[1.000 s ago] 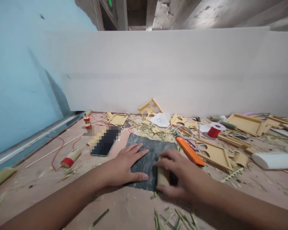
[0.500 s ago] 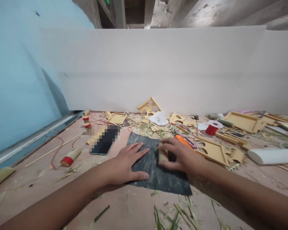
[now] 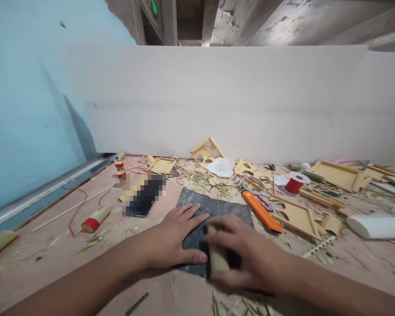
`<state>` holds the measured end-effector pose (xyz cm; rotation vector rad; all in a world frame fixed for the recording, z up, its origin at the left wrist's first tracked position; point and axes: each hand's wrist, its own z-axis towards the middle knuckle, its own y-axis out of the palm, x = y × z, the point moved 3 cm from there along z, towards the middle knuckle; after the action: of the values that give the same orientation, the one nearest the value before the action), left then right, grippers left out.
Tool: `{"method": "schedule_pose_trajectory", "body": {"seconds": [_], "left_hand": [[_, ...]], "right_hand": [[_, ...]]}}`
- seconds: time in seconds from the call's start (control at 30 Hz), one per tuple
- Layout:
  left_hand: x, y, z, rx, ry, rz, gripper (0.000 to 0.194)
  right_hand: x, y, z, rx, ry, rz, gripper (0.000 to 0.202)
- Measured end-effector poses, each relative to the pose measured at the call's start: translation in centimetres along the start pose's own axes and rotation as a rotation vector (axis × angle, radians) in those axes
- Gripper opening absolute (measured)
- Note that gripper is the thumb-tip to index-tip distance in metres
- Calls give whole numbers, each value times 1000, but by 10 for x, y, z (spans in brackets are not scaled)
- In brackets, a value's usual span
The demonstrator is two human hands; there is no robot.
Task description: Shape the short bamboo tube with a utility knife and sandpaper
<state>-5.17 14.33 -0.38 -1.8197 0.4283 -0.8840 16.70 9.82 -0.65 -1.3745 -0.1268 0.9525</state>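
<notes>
A dark grey sheet (image 3: 217,204) lies flat on the table. My left hand (image 3: 177,235) rests on its left side, fingers spread, holding nothing. Wrapped round a short pale bamboo tube (image 3: 218,254), my right hand (image 3: 242,250) presses the piece against the sheet's front part; the hand is blurred by motion. Just right of the sheet lies an orange utility knife (image 3: 261,211). Green and tan shavings (image 3: 220,186) are scattered behind the sheet.
To the left are a phone (image 3: 145,199), a bamboo piece with a red band (image 3: 95,219) and red string. On the right stand a red spool (image 3: 293,183), wooden frames (image 3: 296,217) and a white roll (image 3: 378,226). A white board (image 3: 217,101) rises behind.
My right hand has moved toward me with the bamboo tube, over the front of the sheet. The orange knife is now uncovered. My left hand stays on the sheet.
</notes>
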Motion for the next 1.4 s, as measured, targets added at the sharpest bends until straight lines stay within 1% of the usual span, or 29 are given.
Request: {"method": "schedule_pose_trajectory", "body": {"seconds": [0.03, 0.07, 0.1, 0.17, 0.2, 0.23, 0.33, 0.37, 0.4, 0.5, 0.6, 0.67, 0.7, 0.77, 0.8, 0.87, 0.9, 0.97, 1.1, 1.23, 1.33, 1.37, 1.4], "left_hand": [[-1, 1, 0, 8, 8, -7, 98], [-2, 1, 0, 21, 17, -14, 97], [-3, 2, 0, 33, 23, -20, 96], [-5, 3, 0, 50, 27, -24, 96], [-5, 3, 0, 54, 28, -23, 96], [-5, 3, 1, 55, 31, -20, 97], [-5, 3, 2, 45, 36, -11, 99], [-5, 3, 2, 41, 33, -5, 99], [-6, 3, 2, 38, 27, 1, 99], [-9, 2, 3, 29, 28, 3, 96], [-11, -2, 3, 16, 51, -28, 92], [-13, -7, 1, -11, 56, -53, 94], [-15, -10, 0, -31, 51, -59, 98], [-19, -20, -3, -52, 23, -47, 108], [-21, -26, -4, -32, 1, -18, 112], [-25, -39, -8, 28, -38, 41, 110], [-27, -44, -10, 39, -52, 53, 109], [-28, -50, -14, 19, -79, 60, 107], [-27, -51, -19, -78, -128, 88, 111], [-27, -47, -21, -112, -113, 131, 113], [-31, -46, -21, -98, -138, 112, 113], [-32, -47, -21, -69, -147, 103, 107], [-34, -48, -20, -26, -150, 97, 97]], "right_hand": [[-2, 1, 0, -41, -54, 13, 51], [-1, 1, 0, -43, -57, 8, 51], [3, -1, 1, -5, -9, -19, 50], [13, -6, 1, 114, 136, -83, 44], [15, -8, 1, 146, 176, -100, 43], [14, -7, 2, 138, 169, -98, 43], [-3, -2, 1, -19, -28, -3, 53], [-7, -2, 1, -57, -70, 35, 55], [-9, -3, 0, -68, -75, 63, 56], [-7, -10, -2, -66, -9, 82, 57], [-8, -14, -5, -128, 3, 66, 65], [-10, -16, -8, -153, 14, 61, 67], [-11, -17, -9, -154, 17, 59, 66], [-11, -18, -10, -138, 12, 57, 63], [-10, -18, -10, -122, 8, 55, 64], [-4, -19, -9, -73, 16, 45, 66], [-1, -19, -9, -45, 24, 34, 66], [6, -21, -8, 23, 41, 3, 62], [13, -26, -9, 137, 60, -45, 50], [15, -27, -9, 162, 48, -71, 48], [16, -26, -9, 168, 56, -79, 48], [17, -26, -9, 169, 61, -80, 48], [18, -26, -9, 169, 65, -81, 48]]}}
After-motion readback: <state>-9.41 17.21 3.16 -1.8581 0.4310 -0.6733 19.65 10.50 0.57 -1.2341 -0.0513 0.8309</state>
